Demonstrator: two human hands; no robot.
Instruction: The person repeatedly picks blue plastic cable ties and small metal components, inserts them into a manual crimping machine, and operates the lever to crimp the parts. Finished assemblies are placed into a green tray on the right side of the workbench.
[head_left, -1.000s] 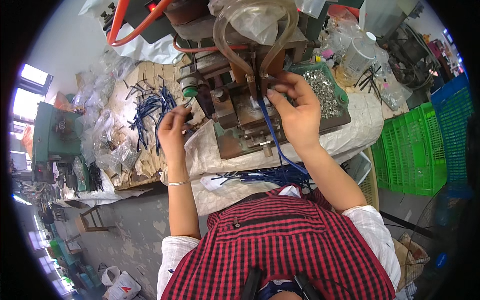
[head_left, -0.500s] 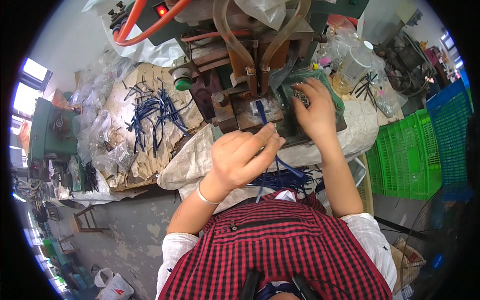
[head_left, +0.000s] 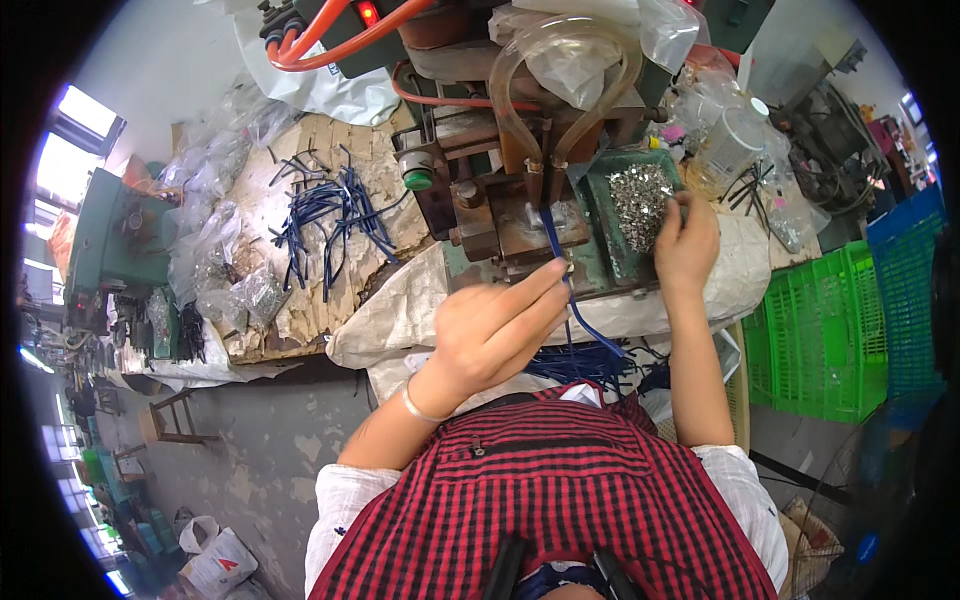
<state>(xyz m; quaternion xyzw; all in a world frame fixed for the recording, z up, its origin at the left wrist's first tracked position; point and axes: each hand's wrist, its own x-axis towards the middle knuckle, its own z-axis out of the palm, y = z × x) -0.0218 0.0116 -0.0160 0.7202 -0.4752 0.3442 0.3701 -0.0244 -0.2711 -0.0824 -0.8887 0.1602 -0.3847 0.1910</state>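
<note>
My left hand [head_left: 505, 325] is closed in a pinch on a dark blue cord [head_left: 553, 240]. The cord's upper end lies at the metal block [head_left: 510, 230] below the two upright prongs [head_left: 545, 185] of a press machine, and its tail hangs below my fingers. My right hand [head_left: 690, 240] is at the right rim of a green tray [head_left: 602, 215] filled with small silvery metal pieces [head_left: 638, 200]. Its fingers are bent, with a gap between thumb and forefinger; whether a tiny piece sits at the tips I cannot make out.
Cut blue cords [head_left: 335, 215] are spread over the worn board at left, beside plastic bags [head_left: 255, 295] of small parts. More cords [head_left: 580, 365] lie near my lap. A clear plastic jar [head_left: 725, 145] stands behind the tray. Green crates [head_left: 820, 335] are at right.
My right hand has moved from over the metal pieces to the tray's right rim, uncovering them. My left hand still pinches the cord. The whole view has shifted slightly.
</note>
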